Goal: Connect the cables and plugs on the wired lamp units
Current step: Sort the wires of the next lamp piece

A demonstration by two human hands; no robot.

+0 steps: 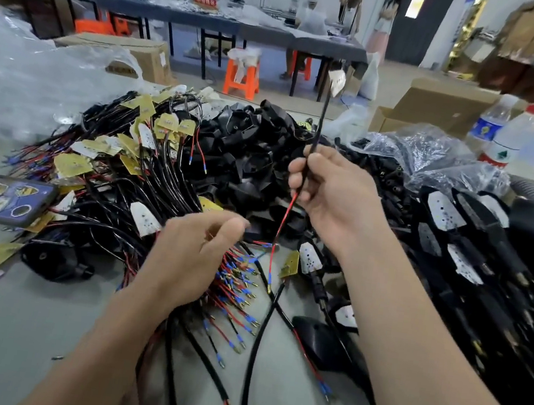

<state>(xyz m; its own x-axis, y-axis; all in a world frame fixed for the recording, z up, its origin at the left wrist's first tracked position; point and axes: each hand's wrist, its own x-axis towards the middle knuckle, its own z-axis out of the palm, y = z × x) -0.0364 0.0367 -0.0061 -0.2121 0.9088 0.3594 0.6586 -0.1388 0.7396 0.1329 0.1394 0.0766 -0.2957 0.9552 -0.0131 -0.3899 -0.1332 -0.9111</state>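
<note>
The right hand [331,190] pinched a black sheathed cable [315,137] held near-upright, its red lead [286,211] hanging below, just right of the left hand [195,257], whose curled fingers [227,226], grip unclear, met the bundle of red-wired, blue-sleeved plugs [237,288].

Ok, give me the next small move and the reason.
Probably pick one plug from the bundle with the left hand and lift it to the free end of the red wire. The right hand grips the cable upright, that end dangles unjoined, and the left fingers sit among the plugs, their grip blurred.
</note>
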